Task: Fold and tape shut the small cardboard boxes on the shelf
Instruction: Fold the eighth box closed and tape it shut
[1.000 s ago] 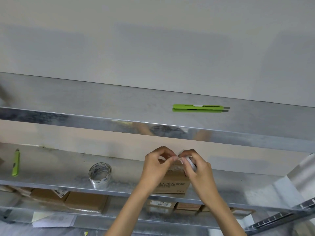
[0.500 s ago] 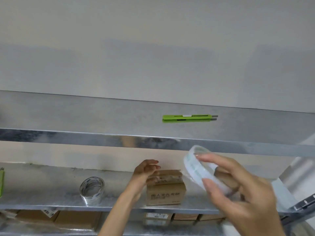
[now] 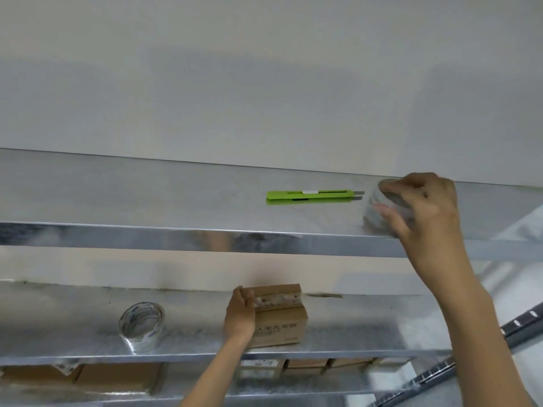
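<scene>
Left hand [image 3: 239,318]: we grip the small cardboard box [image 3: 280,321] by its left side, mid-way along the middle shelf [image 3: 73,318]; glossy tape crosses its folded top.
Spare tape roll [image 3: 141,326]: on edge, left of the box, apart.
Right hand [image 3: 423,212]: we curl our fingers round a clear tape roll [image 3: 370,201] on the upper shelf [image 3: 147,195], far right.
Utility knife [image 3: 311,196]: green and slim, lying left to right just left of that hand with its blade end toward it, so our right hand is nearer.

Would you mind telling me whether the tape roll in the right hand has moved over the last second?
Yes: the tape roll rose from the box to the upper shelf, right of the green cutter.
</scene>
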Tool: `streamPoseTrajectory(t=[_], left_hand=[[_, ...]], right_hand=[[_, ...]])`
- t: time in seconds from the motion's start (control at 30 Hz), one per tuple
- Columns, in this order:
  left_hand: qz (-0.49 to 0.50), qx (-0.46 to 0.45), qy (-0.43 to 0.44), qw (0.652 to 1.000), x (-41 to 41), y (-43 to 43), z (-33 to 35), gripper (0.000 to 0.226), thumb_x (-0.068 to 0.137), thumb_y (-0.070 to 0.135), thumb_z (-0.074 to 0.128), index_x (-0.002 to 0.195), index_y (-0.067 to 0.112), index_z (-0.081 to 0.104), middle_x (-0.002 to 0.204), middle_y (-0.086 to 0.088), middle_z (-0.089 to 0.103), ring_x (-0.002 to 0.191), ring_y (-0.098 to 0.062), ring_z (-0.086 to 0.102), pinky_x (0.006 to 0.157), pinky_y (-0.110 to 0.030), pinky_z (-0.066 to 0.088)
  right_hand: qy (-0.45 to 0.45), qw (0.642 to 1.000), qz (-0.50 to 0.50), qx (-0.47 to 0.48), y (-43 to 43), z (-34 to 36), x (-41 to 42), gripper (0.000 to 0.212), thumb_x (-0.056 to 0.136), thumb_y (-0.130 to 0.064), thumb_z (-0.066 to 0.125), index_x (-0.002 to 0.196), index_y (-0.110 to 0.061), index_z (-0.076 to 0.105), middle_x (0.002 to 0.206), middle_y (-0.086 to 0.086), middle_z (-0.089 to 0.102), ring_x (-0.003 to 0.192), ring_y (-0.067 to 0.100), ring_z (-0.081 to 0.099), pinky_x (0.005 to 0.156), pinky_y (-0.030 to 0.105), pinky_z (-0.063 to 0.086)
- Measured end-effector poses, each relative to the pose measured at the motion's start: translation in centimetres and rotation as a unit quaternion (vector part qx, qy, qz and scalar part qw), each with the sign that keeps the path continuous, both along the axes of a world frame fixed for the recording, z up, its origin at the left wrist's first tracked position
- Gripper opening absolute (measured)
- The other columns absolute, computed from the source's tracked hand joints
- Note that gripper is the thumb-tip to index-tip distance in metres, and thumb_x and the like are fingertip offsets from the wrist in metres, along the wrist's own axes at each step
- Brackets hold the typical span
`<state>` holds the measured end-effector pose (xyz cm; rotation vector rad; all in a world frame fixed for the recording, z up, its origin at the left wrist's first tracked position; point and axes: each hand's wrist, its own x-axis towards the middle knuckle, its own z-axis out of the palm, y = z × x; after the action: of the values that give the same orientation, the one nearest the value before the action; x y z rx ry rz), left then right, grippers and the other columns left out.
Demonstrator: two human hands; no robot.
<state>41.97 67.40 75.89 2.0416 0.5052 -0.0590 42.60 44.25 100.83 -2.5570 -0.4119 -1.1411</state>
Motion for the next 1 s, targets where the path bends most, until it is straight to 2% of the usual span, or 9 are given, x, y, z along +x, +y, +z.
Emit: streamPoseTrajectory(t=[0.13,0.23,0.3,0.4,0.63,0.73,0.87,0.93,1.0], left_hand=[[-0.001,0.053,-0.018,0.998,-0.1,-0.2,-0.7,0.024,0.101,0.04,0.028,0.095,0.022,0.042,0.096,0.005,0.06,0.077,-0.013,0.053,0.071,-0.032,0.042],[-0.007,0.082,-0.012,0.997,-0.5,0.1,-2.1,0.005,0.099,0.03,0.041,0.097,0.03,0.045,0.098,0.002,0.063,0.081,-0.011,0.06,0.072,-0.03,0.049],[-0.023,0.086,-0.026,0.996,-0.4,0.2,-2.9,0.029,0.094,0.014,0.049,0.115,0.034,0.046,0.115,0.003,0.06,0.098,-0.01,0.061,0.078,-0.016,0.05],[-0.085,0.158,0.014,0.984,-0.3,0.2,-2.2,0.029,0.099,0.025,0.038,0.127,0.019,0.041,0.129,-0.001,0.049,0.116,-0.013,0.051,0.097,-0.017,0.038],[-0.013,0.102,0.007,0.995,0.2,0.3,-2.2,0.021,0.101,0.041,0.028,0.093,0.025,0.039,0.086,0.005,0.056,0.076,-0.017,0.052,0.068,-0.031,0.037],[-0.018,0.092,0.003,0.996,0.1,0.5,-1.9,0.022,0.101,0.041,0.025,0.093,0.025,0.039,0.082,0.007,0.055,0.073,-0.016,0.052,0.067,-0.03,0.038],[-0.061,0.057,0.029,0.996,0.6,1.8,-1.6,0.022,0.102,0.039,0.023,0.102,0.024,0.038,0.09,0.002,0.055,0.079,-0.018,0.051,0.07,-0.028,0.036],[-0.071,-0.002,0.007,0.997,0.1,2.4,-2.2,0.023,0.103,0.037,0.024,0.107,0.022,0.041,0.1,0.0,0.057,0.087,-0.018,0.052,0.075,-0.026,0.036],[-0.083,-0.045,0.002,0.996,-0.7,2.5,-3.2,0.034,0.101,0.04,0.025,0.117,0.018,0.045,0.11,-0.003,0.059,0.096,-0.018,0.054,0.081,-0.024,0.039]], right_hand=[[-0.174,0.978,0.117,-0.003,4.2,-2.2,-4.9,0.017,0.094,-0.009,0.054,0.094,-0.002,0.069,0.084,0.015,0.067,0.081,0.026,0.057,0.079,0.032,0.043],[0.0,0.961,0.276,-0.018,9.4,-8.9,-7.1,0.025,0.097,-0.017,0.046,0.096,-0.005,0.068,0.086,0.009,0.068,0.076,0.022,0.059,0.069,0.033,0.049],[0.17,0.957,0.214,-0.095,11.9,-15.0,-5.6,0.046,0.102,-0.038,0.031,0.118,-0.011,0.065,0.119,0.005,0.065,0.104,0.023,0.062,0.09,0.04,0.053],[0.373,0.902,0.159,-0.147,13.0,-21.7,-3.2,0.076,0.091,-0.064,0.005,0.15,-0.02,0.026,0.156,-0.002,0.018,0.143,0.02,0.023,0.117,0.036,0.008],[0.379,0.896,0.113,-0.203,8.7,-26.1,-1.6,0.067,0.096,-0.061,0.013,0.14,-0.022,0.045,0.146,-0.001,0.044,0.134,0.018,0.042,0.116,0.04,0.021],[0.373,0.918,0.077,-0.111,8.0,-27.5,-2.2,0.053,0.096,-0.042,0.04,0.139,-0.011,0.047,0.147,0.006,0.04,0.134,0.021,0.042,0.109,0.043,0.037],[0.389,0.896,0.13,0.171,7.8,-27.3,-2.8,0.076,0.09,-0.033,0.059,0.148,-0.033,0.01,0.158,-0.009,-0.002,0.144,0.002,0.008,0.116,0.02,0.019],[0.398,0.86,0.13,0.293,7.8,-26.1,-3.0,0.077,0.082,-0.05,0.065,0.141,-0.045,0.015,0.156,-0.009,0.02,0.141,0.006,0.024,0.114,0.024,0.026],[0.349,0.896,0.137,0.237,7.7,-25.0,-2.9,0.072,0.078,-0.06,0.059,0.14,-0.037,0.033,0.147,-0.008,0.039,0.135,0.009,0.036,0.111,0.03,0.033]])
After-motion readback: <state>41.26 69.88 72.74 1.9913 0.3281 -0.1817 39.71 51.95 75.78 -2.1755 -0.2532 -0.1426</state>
